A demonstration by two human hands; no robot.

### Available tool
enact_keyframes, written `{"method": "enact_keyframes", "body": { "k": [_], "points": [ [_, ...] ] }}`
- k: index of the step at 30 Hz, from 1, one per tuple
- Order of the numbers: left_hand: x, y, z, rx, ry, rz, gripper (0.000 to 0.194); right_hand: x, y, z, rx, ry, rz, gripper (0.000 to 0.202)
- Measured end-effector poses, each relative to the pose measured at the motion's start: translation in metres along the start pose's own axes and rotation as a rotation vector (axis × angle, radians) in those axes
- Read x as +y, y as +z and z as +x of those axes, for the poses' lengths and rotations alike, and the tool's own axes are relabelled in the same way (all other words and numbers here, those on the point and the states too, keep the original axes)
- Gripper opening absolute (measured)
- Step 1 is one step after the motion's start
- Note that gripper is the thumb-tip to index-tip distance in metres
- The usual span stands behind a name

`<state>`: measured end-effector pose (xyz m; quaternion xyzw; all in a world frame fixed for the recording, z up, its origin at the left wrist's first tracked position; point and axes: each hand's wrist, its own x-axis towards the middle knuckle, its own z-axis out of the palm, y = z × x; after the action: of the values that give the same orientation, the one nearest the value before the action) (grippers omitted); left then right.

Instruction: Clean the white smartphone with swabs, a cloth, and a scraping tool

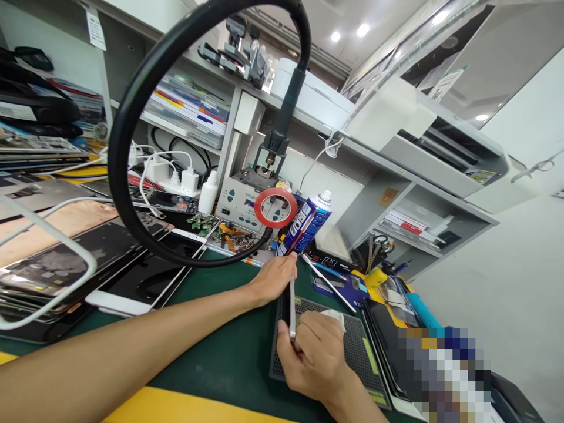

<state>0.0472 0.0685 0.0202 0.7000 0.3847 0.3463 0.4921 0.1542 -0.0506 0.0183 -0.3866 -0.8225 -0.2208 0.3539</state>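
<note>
A smartphone (292, 308) is tilted up on its side, so that its silver edge and a sliver of dark face show. My left hand (274, 279) grips its far end, fingers partly hidden behind it. My right hand (315, 352) is closed around the near end, thumb against the dark face and the other fingers curled on the opposite side. A bit of white tissue (335, 318) pokes out behind my right knuckles. Under the hands lies a dark perforated mat (359, 341) with yellow labels, on the green work surface (220, 352).
A thick black hose (121, 153) loops in front at upper left. A blue spray can (306, 223) and a roll of red tape (259, 205) stand behind my left hand. White-framed devices (127, 294) are piled left. A white brush (328, 282) and black panels (383, 346) lie right.
</note>
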Motion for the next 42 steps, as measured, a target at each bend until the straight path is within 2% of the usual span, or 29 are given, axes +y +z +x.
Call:
{"method": "enact_keyframes", "body": {
  "k": [10, 19, 29, 32, 36, 39, 42],
  "points": [
    [-0.004, 0.0, 0.004, 0.029, -0.001, -0.029, 0.059, 0.001, 0.005, -0.001, -0.024, 0.034, 0.095, 0.039],
    [-0.008, 0.001, 0.005, 0.031, 0.022, -0.039, 0.061, 0.001, 0.002, 0.001, -0.09, 0.043, 0.081, 0.038],
    [-0.006, 0.002, 0.005, 0.016, 0.022, -0.03, 0.06, 0.002, -0.004, 0.001, -0.141, 0.135, 0.192, 0.045],
    [-0.002, 0.001, 0.003, 0.006, 0.023, -0.02, 0.058, 0.004, -0.006, 0.001, -0.15, 0.189, 0.321, 0.045],
    [0.001, 0.0, 0.001, -0.009, 0.015, -0.014, 0.056, 0.015, -0.009, -0.002, -0.099, 0.398, 0.516, 0.04],
    [0.001, 0.0, 0.001, -0.02, 0.017, -0.012, 0.056, 0.025, -0.011, -0.003, -0.046, 0.529, 0.503, 0.044],
    [0.0, 0.001, 0.002, -0.017, 0.014, -0.01, 0.057, 0.041, -0.018, 0.001, -0.097, 0.614, 0.389, 0.042]
  ]
}}
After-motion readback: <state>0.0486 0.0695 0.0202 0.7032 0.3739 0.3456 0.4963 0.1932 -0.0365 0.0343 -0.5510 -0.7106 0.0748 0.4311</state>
